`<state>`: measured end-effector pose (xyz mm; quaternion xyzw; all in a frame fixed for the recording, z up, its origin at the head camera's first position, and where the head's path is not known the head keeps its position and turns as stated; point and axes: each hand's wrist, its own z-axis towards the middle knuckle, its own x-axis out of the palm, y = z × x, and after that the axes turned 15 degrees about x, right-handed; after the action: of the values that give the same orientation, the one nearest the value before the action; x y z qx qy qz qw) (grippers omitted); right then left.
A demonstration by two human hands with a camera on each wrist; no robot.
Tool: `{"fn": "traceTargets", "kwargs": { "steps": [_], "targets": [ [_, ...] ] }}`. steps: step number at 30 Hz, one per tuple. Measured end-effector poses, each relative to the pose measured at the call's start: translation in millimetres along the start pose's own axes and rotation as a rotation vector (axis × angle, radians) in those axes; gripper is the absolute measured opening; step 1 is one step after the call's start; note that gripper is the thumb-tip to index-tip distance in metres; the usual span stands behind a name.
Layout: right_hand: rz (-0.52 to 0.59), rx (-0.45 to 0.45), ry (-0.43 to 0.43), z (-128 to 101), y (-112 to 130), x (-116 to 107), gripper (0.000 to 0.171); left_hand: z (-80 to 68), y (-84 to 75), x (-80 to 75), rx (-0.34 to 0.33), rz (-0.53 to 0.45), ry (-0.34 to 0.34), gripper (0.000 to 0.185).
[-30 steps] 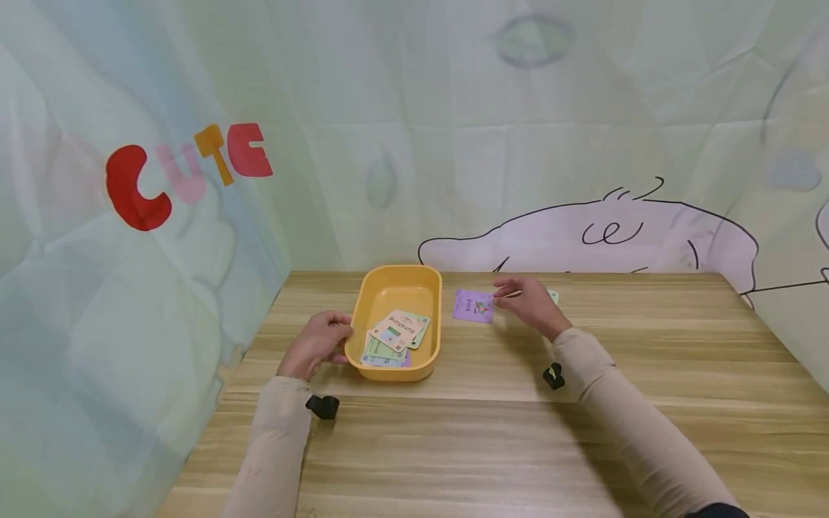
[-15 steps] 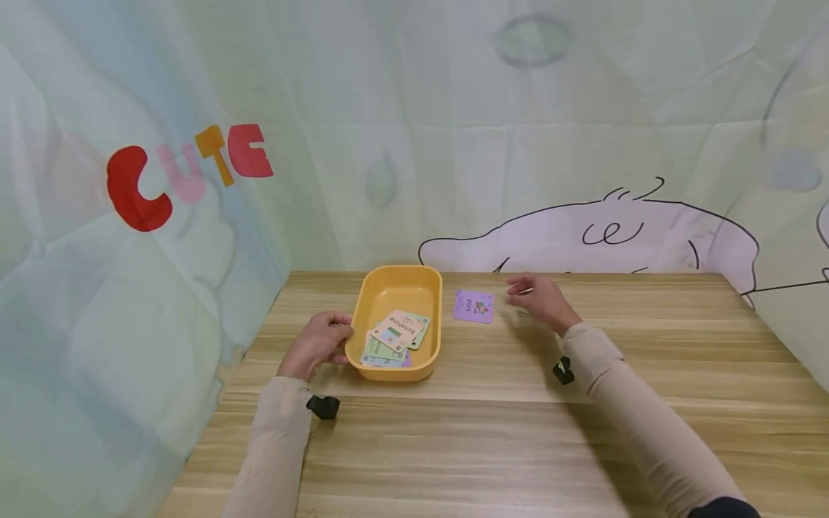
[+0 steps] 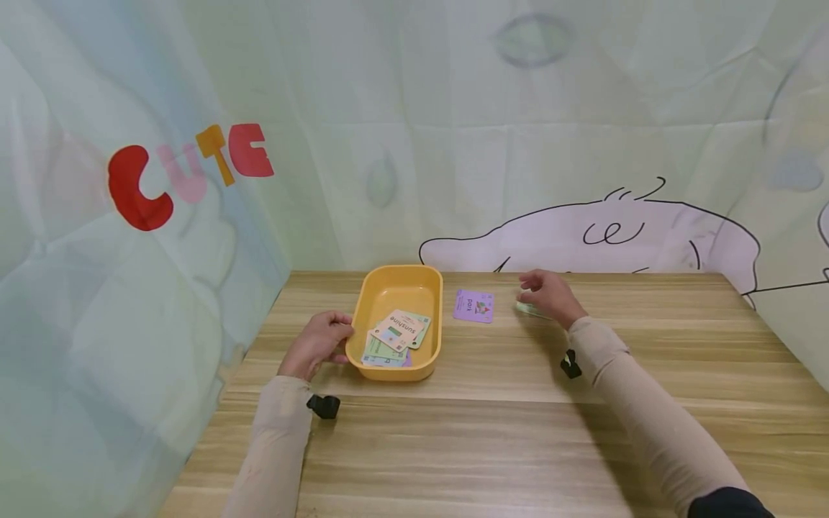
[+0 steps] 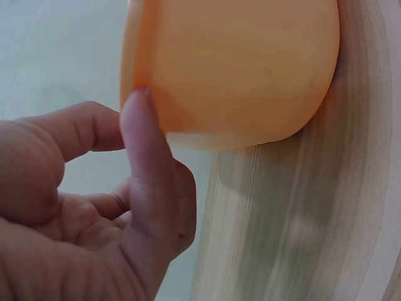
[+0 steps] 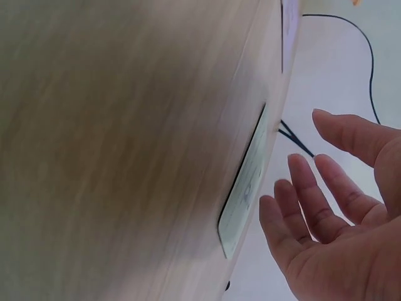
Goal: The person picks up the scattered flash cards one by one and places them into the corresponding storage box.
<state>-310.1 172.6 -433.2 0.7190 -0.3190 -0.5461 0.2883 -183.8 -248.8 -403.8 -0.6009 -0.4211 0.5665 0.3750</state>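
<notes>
My left hand [image 3: 317,344] pinches the left rim of a yellow plastic bin [image 3: 396,374]; in the left wrist view one fingertip [image 4: 138,113] lies against the bin's wall. Inside the bin sits a loose heap of word cards, topped by a peach "sunshine" card [image 3: 398,329]. My right hand [image 3: 550,298] hovers just over a pale green card [image 3: 529,309], partly hidden under it in the head view. In the right wrist view that card [image 5: 241,194] lies flat on the table, and my fingers are loosely bent, thumb apart, holding nothing.
A purple "park" card [image 3: 473,306] lies between the bin and my right hand. The wooden table [image 3: 453,453] ends at a printed cloth backdrop [image 3: 388,180] behind, with another cloth [image 3: 97,324] along the left side.
My right hand has drawn away from the purple card, moving right to above the green card. The left hand and the bin stay where they were.
</notes>
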Motion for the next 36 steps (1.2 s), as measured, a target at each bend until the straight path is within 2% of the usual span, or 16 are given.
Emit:
{"fn": "traceTargets", "kwargs": {
  "steps": [6,20,28,36],
  "targets": [
    [-0.024,0.028,0.005,3.9,-5.7,-4.3,0.055,1.0,-1.4,1.1,-0.01,0.005,-0.001,0.029],
    [-0.159,0.063,-0.011,10.8,-18.0,-18.8,0.064,3.5,-1.2,2.1,-0.013,0.013,0.001,0.028],
    [-0.353,0.053,-0.044,19.0,-12.2,-23.7,0.051,2.4,-0.6,0.1,-0.013,0.023,0.002,0.027],
    [-0.403,0.097,-0.019,21.0,-6.1,-25.0,0.049,0.4,-1.3,-0.4,-0.002,0.013,0.003,0.029]
  ]
}}
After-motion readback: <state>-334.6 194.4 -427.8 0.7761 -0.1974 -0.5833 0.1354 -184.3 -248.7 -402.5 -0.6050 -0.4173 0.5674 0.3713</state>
